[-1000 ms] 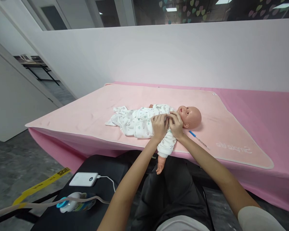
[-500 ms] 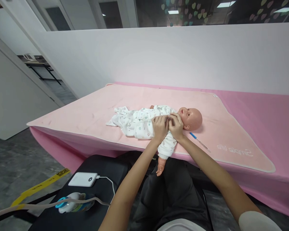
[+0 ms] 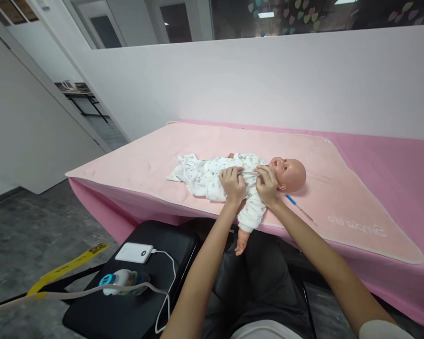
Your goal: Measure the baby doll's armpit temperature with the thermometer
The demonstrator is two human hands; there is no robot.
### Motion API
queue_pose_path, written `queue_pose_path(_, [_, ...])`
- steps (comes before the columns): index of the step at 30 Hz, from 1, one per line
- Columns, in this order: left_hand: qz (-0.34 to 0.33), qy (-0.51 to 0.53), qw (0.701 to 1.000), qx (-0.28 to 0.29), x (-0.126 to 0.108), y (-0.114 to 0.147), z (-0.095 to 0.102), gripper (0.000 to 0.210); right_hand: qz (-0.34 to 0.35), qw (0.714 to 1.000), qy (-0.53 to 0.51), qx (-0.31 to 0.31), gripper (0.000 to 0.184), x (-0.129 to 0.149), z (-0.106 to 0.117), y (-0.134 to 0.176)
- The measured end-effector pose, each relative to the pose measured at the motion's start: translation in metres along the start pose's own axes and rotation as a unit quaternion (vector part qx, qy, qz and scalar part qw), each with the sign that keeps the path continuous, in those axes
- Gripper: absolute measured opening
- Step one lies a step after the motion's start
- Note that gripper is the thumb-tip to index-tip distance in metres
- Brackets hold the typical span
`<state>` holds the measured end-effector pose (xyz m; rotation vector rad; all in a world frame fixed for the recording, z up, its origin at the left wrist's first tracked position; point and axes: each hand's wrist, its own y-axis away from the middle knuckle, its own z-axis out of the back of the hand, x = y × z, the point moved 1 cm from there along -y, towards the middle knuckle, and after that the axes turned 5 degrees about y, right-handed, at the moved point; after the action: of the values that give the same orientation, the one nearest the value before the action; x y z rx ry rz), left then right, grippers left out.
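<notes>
"What is lying at centre frame?"
"One baby doll (image 3: 292,175), face up, wearing a printed white baby outfit (image 3: 205,178)."
"And your hands?"
"My left hand (image 3: 233,183) and right hand (image 3: 267,184) are pinching a pale strip (image 3: 249,173) across the outfit's front; tie or hem, I cannot tell."
"Progress?"
"Done: both sleeves (image 3: 252,213) are sitting in place. Outstanding, I judge: the strip, which I am not yet releasing."

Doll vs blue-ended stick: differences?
The doll is large and clothed; the blue-ended stick small and thin. Left hand and right hand are at the doll's chest; the stick lies untouched. One doll arm overhangs the pink mat; the stick lies wholly on it. Both rest there.
</notes>
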<state>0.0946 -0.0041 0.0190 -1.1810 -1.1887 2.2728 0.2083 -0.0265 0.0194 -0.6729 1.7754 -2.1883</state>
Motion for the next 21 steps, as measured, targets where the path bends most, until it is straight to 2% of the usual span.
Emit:
queue_pose_path(7, [0.010, -0.020, 1.000, 0.006, -0.0016, -0.0007, 0.0018, 0.014, 0.022, 1.000, 0.001, -0.004, 0.034, 0.0011, 0.0011, -0.0008])
queue_pose_path(15, [-0.011, 0.007, 1.000, -0.011, 0.0025, 0.0019, -0.0010, 0.016, 0.017, 0.996, -0.013, 0.092, 0.020, 0.0065, 0.0023, -0.0034])
queue_pose_path(21, [-0.036, 0.036, 0.998, -0.026, 0.0031, 0.0022, -0.0016, 0.022, 0.021, 0.994, -0.007, 0.108, 0.009, 0.0054, 0.0004, -0.0038])
